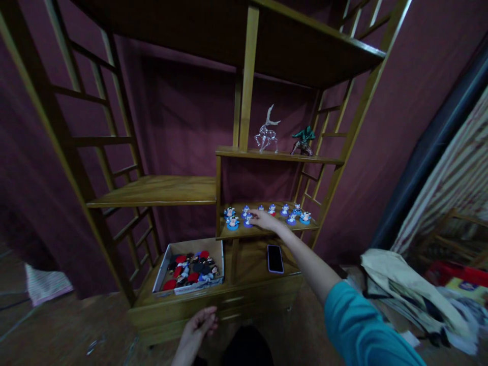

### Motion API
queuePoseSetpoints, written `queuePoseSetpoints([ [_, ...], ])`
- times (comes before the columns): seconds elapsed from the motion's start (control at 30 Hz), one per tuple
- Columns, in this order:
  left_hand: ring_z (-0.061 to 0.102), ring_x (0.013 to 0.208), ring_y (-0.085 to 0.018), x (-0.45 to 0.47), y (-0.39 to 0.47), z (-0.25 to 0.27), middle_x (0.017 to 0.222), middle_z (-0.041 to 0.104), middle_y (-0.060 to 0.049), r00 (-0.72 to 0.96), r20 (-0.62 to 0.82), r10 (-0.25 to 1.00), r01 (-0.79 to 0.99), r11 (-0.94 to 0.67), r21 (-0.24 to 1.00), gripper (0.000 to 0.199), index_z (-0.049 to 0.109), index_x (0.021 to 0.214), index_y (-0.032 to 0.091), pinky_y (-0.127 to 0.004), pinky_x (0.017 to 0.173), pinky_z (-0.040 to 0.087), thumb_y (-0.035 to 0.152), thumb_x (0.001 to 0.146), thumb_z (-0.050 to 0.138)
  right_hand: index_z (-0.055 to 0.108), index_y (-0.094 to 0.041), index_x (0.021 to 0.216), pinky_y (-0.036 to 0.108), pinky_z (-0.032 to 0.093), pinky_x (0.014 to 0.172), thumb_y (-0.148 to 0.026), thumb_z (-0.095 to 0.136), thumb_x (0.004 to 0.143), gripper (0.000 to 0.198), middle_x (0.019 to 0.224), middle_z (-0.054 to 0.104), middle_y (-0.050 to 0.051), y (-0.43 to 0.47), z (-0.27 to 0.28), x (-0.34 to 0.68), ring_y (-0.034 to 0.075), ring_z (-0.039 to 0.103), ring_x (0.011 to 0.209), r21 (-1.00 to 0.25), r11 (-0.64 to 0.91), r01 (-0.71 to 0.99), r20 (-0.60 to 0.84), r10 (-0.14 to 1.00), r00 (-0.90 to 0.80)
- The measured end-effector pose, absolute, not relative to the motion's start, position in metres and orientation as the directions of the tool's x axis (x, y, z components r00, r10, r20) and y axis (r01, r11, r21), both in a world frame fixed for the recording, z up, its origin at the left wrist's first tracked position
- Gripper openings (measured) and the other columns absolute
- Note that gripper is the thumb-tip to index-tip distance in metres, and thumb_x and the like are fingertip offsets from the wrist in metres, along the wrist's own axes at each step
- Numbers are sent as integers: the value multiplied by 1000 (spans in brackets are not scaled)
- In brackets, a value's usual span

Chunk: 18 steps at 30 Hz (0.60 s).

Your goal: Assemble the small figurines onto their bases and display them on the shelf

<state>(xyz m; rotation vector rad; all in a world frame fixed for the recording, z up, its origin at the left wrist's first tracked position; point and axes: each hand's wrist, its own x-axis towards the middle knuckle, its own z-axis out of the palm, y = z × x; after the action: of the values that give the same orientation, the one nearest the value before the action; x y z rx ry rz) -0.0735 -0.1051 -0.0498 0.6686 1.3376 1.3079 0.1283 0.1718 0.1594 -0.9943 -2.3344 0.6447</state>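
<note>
My right hand (267, 221) reaches out in a teal sleeve to a small wooden shelf (263, 233) and rests its fingers on a small figure with a blue base (248, 220). Several more blue-based figures (293, 213) stand in rows on that shelf. My left hand (200, 323) hangs low near the front of the cabinet base, fingers loosely curled, holding nothing. A white box (165, 264) full of red and black small figures sits on the lower ledge to the left.
A phone (275, 258) lies flat on the ledge under the shelf. A glass deer (267, 132) and a green figurine (303, 140) stand on the shelf above. Cloth and papers (404, 290) pile up on the floor at right. A wide wooden shelf (160, 190) extends left.
</note>
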Motion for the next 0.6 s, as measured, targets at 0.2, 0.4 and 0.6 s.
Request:
queuePoseSetpoints([
  [0.2,59,59,-15,-73,-107,-43,67,66,-4,-262,-292,920,-254,226,941,52,68,80,16,-24,54,43,49,41,78,61,-20,107,24,44,67,-20,62,70,37,72,63,-2,165,142,121,12,55,66,-694,523,495,315,839,-444],
  [0.4,60,60,-14,-74,-106,-45,68,67,-4,-272,-315,909,-267,243,933,55,67,81,16,-24,56,43,50,40,79,62,-20,103,24,45,66,-21,60,71,31,70,62,-2,162,142,121,12,56,65,-707,510,490,307,845,-437],
  [0.6,60,59,-15,-77,-106,-49,67,67,-4,-248,-310,918,-275,240,931,55,67,81,15,-24,56,43,49,39,80,62,-18,102,24,46,65,-22,61,71,32,71,62,-1,159,141,117,11,55,63,-704,511,494,308,846,-436],
])
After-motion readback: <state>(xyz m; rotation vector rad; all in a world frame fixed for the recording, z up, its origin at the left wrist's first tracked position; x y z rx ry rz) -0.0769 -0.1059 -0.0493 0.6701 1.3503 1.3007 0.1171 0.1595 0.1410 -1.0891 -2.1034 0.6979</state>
